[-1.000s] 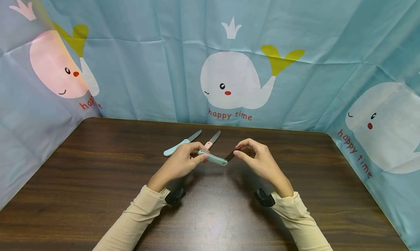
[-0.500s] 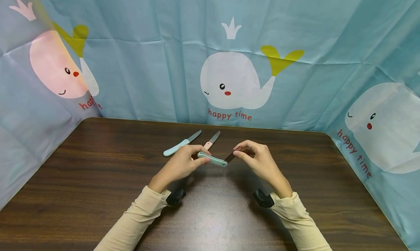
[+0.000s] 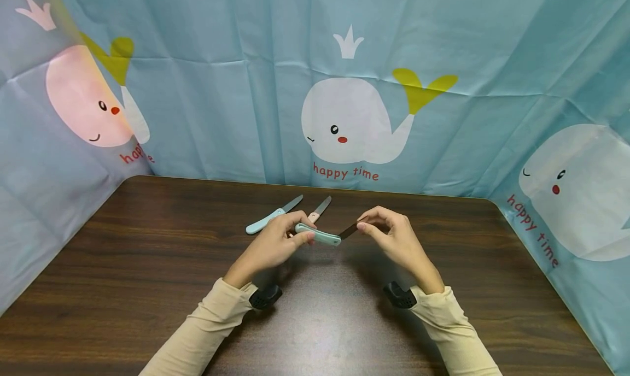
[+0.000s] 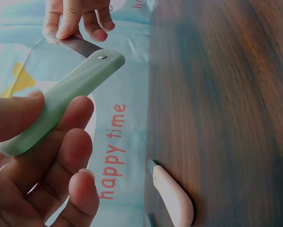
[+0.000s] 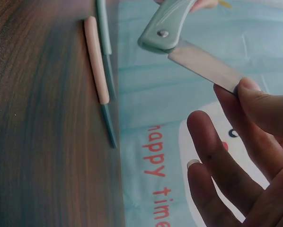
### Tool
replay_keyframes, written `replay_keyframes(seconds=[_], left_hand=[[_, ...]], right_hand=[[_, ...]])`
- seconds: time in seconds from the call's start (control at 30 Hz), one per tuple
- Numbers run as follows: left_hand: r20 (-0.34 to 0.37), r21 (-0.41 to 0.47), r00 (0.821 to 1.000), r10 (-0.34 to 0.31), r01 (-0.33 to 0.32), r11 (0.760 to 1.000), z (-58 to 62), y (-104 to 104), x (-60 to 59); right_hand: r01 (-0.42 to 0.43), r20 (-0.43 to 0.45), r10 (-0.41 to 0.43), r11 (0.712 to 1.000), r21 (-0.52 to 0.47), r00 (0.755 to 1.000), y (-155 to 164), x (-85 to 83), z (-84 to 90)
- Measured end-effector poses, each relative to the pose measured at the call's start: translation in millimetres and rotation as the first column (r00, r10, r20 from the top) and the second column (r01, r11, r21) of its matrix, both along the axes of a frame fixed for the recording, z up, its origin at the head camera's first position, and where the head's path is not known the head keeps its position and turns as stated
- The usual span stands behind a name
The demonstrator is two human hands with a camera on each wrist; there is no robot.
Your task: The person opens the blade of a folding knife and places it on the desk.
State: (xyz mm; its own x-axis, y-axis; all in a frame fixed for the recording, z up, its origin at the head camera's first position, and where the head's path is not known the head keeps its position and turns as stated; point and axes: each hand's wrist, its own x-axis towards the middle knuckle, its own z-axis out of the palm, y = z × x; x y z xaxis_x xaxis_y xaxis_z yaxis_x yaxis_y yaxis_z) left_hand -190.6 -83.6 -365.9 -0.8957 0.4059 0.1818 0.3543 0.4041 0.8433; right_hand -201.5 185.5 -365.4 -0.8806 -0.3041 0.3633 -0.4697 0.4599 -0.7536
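A green folding knife (image 3: 319, 235) is held above the table (image 3: 147, 266); its handle is gripped by the left hand (image 3: 273, 245), its blade (image 3: 350, 230) pinched by the right hand (image 3: 394, 238); the pivot rivet is shown only by the wrist views; a pink knife (image 5: 96, 66) and a blue knife (image 3: 268, 216) are seen lying behind.

A dark wooden table (image 3: 147, 266) stands against a blue whale-printed curtain (image 3: 236, 92) reading "happy time".

Bare table (image 3: 147, 288) open left, right, front; two knives (blue (image 3: 268, 218), pink (image 3: 317, 209)) lie just behind hands.
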Motion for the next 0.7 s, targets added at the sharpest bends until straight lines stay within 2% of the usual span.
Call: replay_keyframes(seconds=[0.27, 0.43, 0.57, 0.7], left_hand=[[0.017, 0.136, 1.000, 0.006, -0.009, 0.991, 4.2, -2, -1.9], [0.044, 0.227, 0.999, -0.012, 0.001, 0.974, 6.8, -3, -2.9], [0.085, 0.292, 0.996, -0.030, 0.004, 0.957, 8.1, -4, -3.8], [0.093, 0.324, 0.995, -0.034, 0.002, 0.946, 8.9, -6, -4.1]], right_hand=[[-0.020, 0.066, 0.027, 0.995, -0.101, 0.997, 10, -1.4, 4.4], [-0.025, 0.129, 0.044, 0.989, -0.145, 0.991, 14, -1.6, 7.7], [-0.026, 0.174, 0.052, 0.989, -0.147, 0.983, 17, -4.3, 6.0], [-0.022, 0.207, 0.044, 0.994, -0.108, 0.977, 18, -6.4, 3.2]])
